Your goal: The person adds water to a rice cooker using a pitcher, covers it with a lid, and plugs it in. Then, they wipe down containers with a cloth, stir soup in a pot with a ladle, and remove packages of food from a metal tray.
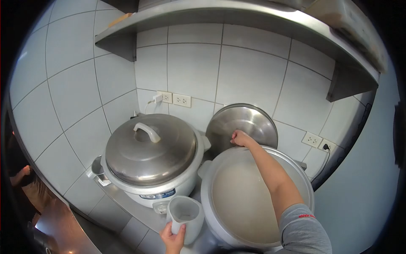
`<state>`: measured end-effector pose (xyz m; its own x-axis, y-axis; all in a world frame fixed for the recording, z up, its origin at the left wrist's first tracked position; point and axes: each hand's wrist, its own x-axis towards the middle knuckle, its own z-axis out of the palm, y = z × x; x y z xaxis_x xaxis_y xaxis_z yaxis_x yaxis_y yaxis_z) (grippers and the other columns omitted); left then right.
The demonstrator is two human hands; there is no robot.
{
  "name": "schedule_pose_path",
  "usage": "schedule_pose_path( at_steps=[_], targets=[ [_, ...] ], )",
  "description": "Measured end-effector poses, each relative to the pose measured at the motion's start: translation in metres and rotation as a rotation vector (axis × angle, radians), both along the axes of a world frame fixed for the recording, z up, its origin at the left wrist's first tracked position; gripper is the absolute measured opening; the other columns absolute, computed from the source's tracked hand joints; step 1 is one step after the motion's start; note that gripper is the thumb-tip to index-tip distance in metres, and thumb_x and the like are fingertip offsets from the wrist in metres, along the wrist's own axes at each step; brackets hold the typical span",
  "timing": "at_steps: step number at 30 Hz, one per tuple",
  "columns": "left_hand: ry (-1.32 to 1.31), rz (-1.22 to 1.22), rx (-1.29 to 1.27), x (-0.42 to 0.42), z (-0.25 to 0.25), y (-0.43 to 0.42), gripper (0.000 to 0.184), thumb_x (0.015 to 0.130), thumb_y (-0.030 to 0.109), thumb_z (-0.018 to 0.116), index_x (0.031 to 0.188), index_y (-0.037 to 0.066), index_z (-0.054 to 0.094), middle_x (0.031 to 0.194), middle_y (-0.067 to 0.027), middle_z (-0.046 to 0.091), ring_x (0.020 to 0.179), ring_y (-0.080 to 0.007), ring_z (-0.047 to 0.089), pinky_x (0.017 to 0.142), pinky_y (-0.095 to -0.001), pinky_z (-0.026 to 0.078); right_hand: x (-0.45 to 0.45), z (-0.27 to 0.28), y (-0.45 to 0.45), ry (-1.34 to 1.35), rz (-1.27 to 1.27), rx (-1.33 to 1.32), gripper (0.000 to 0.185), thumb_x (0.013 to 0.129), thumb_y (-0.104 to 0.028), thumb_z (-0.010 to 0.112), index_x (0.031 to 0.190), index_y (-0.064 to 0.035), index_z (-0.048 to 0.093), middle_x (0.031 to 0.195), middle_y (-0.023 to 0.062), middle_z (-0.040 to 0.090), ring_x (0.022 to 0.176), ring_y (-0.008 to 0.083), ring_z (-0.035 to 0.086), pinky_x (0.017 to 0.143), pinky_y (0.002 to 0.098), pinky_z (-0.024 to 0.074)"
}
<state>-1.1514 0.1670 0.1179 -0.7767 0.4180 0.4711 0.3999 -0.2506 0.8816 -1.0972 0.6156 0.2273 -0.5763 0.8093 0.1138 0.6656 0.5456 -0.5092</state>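
My left hand (174,238) is wrapped round the near side of a whitish plastic jug (185,216), held upright in front of the closed cooker. My right arm reaches across a large open pot (243,199) holding cloudy, pale liquid. At the pot's far rim, my right hand (240,138) is closed, in front of a round metal lid (253,120) that leans against the tiled wall. Whether the fingers grip the lid's handle cannot be made out.
A large cooker (169,191) with a domed metal lid (152,148) stands left of the open pot. Beside it is a small metal container (98,166). A metal shelf (237,15) runs overhead. Another person's hand (26,170) shows at far left.
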Motion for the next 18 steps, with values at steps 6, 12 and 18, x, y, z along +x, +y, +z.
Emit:
schedule_pose_path(
  at_steps=[6,12,18],
  targets=[
    [-0.046,-0.023,0.033,0.001,0.002,0.004,0.018,0.073,0.009,0.066,0.084,-0.003,0.059,0.069,-0.0041,0.060,0.060,-0.0073,0.051,0.056,-0.0223,0.042,0.010,-0.002,0.002,0.185,-0.064,0.152,0.024,0.063,-0.007,0.065,0.079,-0.0072,0.047,0.081,0.0154,0.057,0.081,0.0318,0.056,0.070,0.0371,0.0430],
    [-0.061,-0.028,-0.002,0.003,0.006,0.006,0.021,0.073,0.009,0.065,0.088,-0.004,0.059,0.070,-0.0043,0.061,0.062,-0.0076,0.051,0.058,-0.0223,0.042,0.009,0.022,0.010,0.578,-0.127,0.353,0.015,0.076,-0.005,0.052,0.083,-0.0065,0.039,0.080,0.0157,0.054,0.075,0.0306,0.057,0.067,0.0344,0.0436],
    [-0.049,-0.065,0.041,0.000,0.003,0.006,0.022,0.072,0.005,0.066,0.090,-0.005,0.058,0.074,-0.0095,0.063,0.067,-0.0100,0.056,0.061,-0.0240,0.045,0.028,0.117,-0.006,1.177,0.099,0.141,0.006,0.087,-0.005,0.038,0.089,-0.0079,0.033,0.070,0.0070,0.044,0.047,0.0157,0.052,0.042,0.0297,0.0432]
  ],
)
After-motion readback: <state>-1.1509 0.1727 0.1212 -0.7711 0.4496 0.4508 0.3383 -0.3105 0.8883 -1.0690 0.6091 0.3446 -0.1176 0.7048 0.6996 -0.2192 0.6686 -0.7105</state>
